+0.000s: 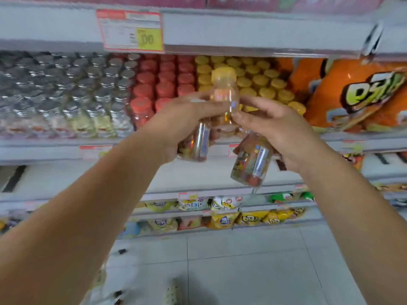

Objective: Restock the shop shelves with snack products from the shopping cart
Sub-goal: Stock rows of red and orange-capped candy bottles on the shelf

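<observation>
A small clear bottle with a yellow cap point(224, 93) stands upright between my two hands, in front of the shelf. My left hand point(187, 122) holds it from the left with thumb and fingers and also grips a second clear snack bottle point(198, 142) under the palm. My right hand point(273, 128) touches the yellow-capped bottle from the right and grips another bottle point(253, 161) that hangs tilted below it. Behind them the shelf point(55, 148) carries rows of bottles with yellow caps point(264, 84), red caps point(163, 82) and silver caps point(66, 89).
Large orange snack bags point(356, 95) fill the shelf to the right. A price tag point(130, 29) hangs on the upper shelf edge. Lower shelves hold small yellow snack packets point(242, 216). Pale floor tiles point(242, 260) lie below.
</observation>
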Motion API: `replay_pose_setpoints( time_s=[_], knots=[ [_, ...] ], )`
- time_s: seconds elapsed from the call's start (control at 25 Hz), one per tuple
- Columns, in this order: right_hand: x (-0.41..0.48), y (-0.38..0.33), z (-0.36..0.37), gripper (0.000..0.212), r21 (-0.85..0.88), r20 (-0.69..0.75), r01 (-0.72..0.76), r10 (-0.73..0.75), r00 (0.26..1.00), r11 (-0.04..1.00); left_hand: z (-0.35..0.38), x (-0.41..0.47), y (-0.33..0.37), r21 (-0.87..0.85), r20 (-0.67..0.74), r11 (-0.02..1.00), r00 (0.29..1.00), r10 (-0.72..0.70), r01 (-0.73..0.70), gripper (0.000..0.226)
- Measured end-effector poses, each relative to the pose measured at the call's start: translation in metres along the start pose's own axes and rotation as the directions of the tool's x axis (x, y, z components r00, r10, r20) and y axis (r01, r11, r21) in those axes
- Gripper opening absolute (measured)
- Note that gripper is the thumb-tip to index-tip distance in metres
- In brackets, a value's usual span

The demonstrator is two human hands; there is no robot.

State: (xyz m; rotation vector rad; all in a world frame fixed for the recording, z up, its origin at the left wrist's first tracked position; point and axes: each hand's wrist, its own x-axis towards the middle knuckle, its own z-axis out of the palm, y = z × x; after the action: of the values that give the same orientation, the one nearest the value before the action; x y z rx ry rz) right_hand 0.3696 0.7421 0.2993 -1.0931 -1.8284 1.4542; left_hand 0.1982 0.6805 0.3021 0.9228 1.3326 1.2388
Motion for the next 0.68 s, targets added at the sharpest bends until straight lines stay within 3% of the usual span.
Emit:
replay_pose_setpoints(
  time_s=[0.08, 0.16, 0.32, 0.4, 0.52, 0.68],
  knots=[
    [-0.001, 0.006, -0.001, 0.034, 0.047, -0.110, -0.010, 0.015, 0.994, 0.999, 0.006, 0.022, 0.001, -0.112, 0.028, 0.994, 0.999, 0.023, -0.019, 0.020],
    [-0.003, 0.004, 0.006, 0.054, 0.068, -0.171, -0.055, 0.066, 0.983, 0.996, 0.013, 0.034, 0.001, -0.231, -0.007, 0.972, 0.999, 0.041, -0.042, 0.026],
    [-0.004, -0.004, 0.020, 0.079, 0.108, -0.171, -0.119, 0.136, 0.976, 0.987, 0.034, 0.047, 0.005, -0.345, -0.078, 0.934, 0.995, 0.069, -0.092, 0.043],
    [-0.004, -0.002, 0.016, 0.068, 0.150, -0.176, -0.108, 0.134, 0.975, 0.983, 0.045, 0.048, 0.007, -0.346, -0.041, 0.936, 0.997, 0.060, -0.070, 0.043],
    [-0.012, 0.010, -0.001, 0.037, 0.169, -0.137, -0.090, 0.114, 0.984, 0.981, 0.047, 0.064, 0.010, -0.299, -0.034, 0.954, 0.999, 0.030, -0.039, 0.030],
    [-0.023, 0.028, -0.038, 0.023, 0.298, -0.111, -0.119, 0.158, 0.981, 0.947, 0.032, 0.109, 0.009, 0.021, -0.181, 0.991, 0.974, 0.133, -0.132, 0.023]
  ],
)
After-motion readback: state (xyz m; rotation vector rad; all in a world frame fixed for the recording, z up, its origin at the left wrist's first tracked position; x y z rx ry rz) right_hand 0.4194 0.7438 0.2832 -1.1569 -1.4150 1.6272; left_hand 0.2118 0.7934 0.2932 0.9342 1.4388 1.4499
